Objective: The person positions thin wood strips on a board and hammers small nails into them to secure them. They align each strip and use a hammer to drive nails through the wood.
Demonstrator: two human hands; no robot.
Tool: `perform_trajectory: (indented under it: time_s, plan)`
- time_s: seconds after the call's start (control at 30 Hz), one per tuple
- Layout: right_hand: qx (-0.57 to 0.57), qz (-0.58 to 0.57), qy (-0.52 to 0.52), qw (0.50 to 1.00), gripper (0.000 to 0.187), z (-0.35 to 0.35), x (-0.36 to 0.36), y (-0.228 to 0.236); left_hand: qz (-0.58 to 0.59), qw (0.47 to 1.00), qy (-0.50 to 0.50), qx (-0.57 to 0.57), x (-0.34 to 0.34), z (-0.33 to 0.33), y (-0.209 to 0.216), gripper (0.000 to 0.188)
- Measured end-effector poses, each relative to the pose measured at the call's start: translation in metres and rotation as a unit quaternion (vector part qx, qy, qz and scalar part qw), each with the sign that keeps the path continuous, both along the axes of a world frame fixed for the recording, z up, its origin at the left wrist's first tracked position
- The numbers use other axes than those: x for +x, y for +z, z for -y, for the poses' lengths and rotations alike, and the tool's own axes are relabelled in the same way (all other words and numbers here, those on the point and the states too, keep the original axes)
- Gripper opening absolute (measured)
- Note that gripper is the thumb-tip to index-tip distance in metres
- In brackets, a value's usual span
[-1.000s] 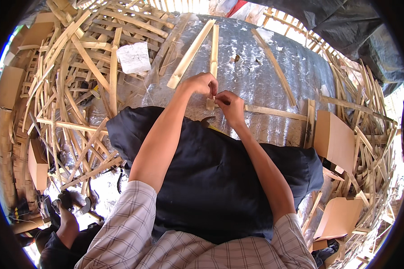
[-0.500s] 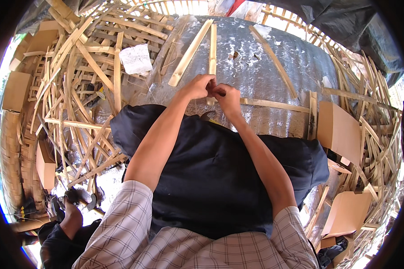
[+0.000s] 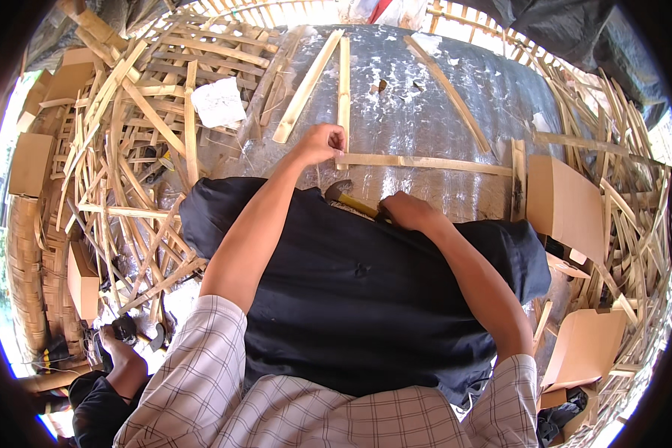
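Note:
My left hand (image 3: 323,143) is closed in a pinch above the corner where an upright bamboo strip (image 3: 343,86) meets a crosswise bamboo strip (image 3: 448,163). Whatever sits between those fingertips is too small to make out. Lower and to the right, my right hand (image 3: 411,211) wraps round the yellow handle of a hammer (image 3: 358,205), whose metal head points left toward the corner. Black cloth (image 3: 351,291) covers my lap just below the hammer. The strips lie on a worn silvery sheet (image 3: 396,97).
Two more bamboo strips slant on the sheet, one left (image 3: 308,86) and one right (image 3: 448,93). Loose strips pile up on the left (image 3: 112,164) and right. Cardboard boxes (image 3: 564,209) stand at the right. Another person's foot (image 3: 127,366) shows at lower left.
My right hand has left my left hand's fingertips, moved down and right, and taken hold of the hammer. My left hand stays pinched near the corner.

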State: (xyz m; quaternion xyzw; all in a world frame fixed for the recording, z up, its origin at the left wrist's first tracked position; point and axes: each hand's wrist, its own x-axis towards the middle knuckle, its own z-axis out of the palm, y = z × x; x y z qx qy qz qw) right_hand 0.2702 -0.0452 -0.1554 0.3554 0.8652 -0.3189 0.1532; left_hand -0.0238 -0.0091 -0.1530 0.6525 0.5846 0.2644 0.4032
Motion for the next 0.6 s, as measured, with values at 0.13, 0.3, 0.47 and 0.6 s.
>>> perform_trajectory:
  time_s: [0.13, 0.3, 0.47, 0.6]
  plan:
    - [0.026, -0.008, 0.007, 1.0, 0.03, 0.015, 0.007, 0.004, -0.049, 0.999, -0.019, 0.004, 0.007, 0.003, 0.006, 0.018]
    - [0.034, -0.011, -0.032, 0.999, 0.033, 0.006, 0.008, 0.021, -0.037, 0.999, 0.001, 0.022, 0.011, 0.005, 0.007, 0.014]
    - [0.166, -0.035, -0.045, 0.984, 0.027, -0.007, 0.018, 0.065, -0.062, 0.997, 0.006, 0.045, 0.003, 0.007, 0.002, 0.012]
    - [0.141, -0.107, -0.071, 0.982, 0.029, -0.025, 0.067, 0.063, -0.06, 0.997, 0.008, 0.041, 0.011, 0.004, 0.009, 0.012]
